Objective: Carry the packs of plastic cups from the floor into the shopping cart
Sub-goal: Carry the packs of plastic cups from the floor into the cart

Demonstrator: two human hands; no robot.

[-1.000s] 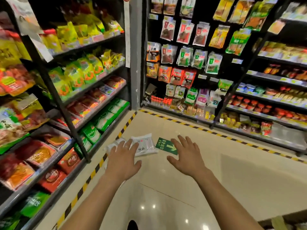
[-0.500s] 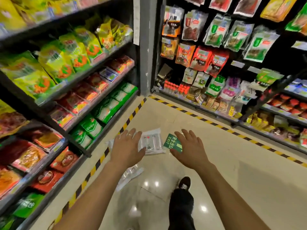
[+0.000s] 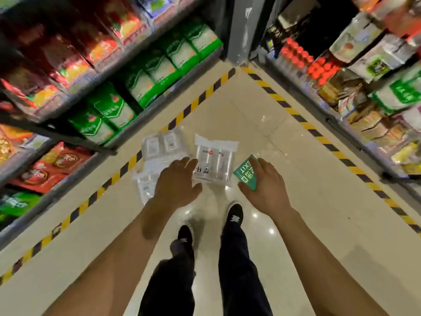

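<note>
left hand (image 3: pixel 177 182): released, fingers straight and spread, palm down, holding nothing. Fingertips are at the left edge of the middle pack; touching or just above, can't tell.
right hand (image 3: pixel 265 184): also released, fingers loosely spread, nothing held. It hangs over the exit sticker and covers the sticker's right part.
middle pack (image 3: pixel 214 164): clear bag of plastic cups with a white label, flat on the floor, between my two hands.
far pack (image 3: pixel 163 143): second clear bag of cups, flat on the floor, just beside the middle pack on its left, its far edge over the hazard tape.
near pack (image 3: pixel 144 187): third clear bag, flat, left of my left hand and partly hidden by it; blurred.
exit sticker (image 3: pixel 245 173): green, stuck flat on the floor, just right of the middle pack.
floor (image 3: pixel 319 201): glossy cream tiles with light glints.
hazard tape (image 3: pixel 200 96): yellow-black stripes along both shelf bases, meeting in the corner ahead.
left shelves (image 3: pixel 68 133): green bags (image 3: pixel 145 83) and red packets — blurred.
right shelves (image 3: pixel 341 124): red-capped bottles (image 3: pixel 296 53) and mixed packets.
my feet: black shoes (image 3: pixel 234 215) and dark trousers (image 3: pixel 237 270), standing just short of the packs.
</note>
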